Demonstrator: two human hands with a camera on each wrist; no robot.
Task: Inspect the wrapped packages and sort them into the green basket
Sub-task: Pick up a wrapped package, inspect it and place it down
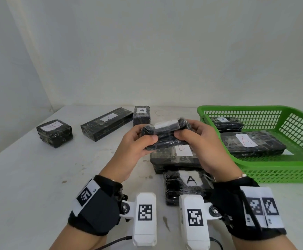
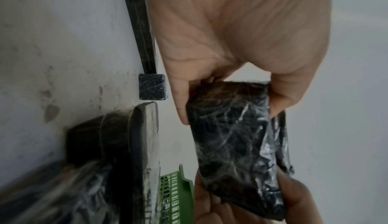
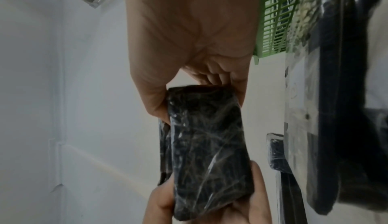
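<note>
Now: package held up in both hands

Both palms face inward. Left hand and right hand each curl thumb and fingers round one end of the package, lifted clear of the table, just left of the basket.

White paper labels carry handwritten letters. On the surface, black "A" marks the small package at 12 o'clock and the nearest package at 6; a red "B" marks the package behind it. In the basket at 3, the front package shows a red "A", the rear package a small "A". Other labels are unreadable.
</note>
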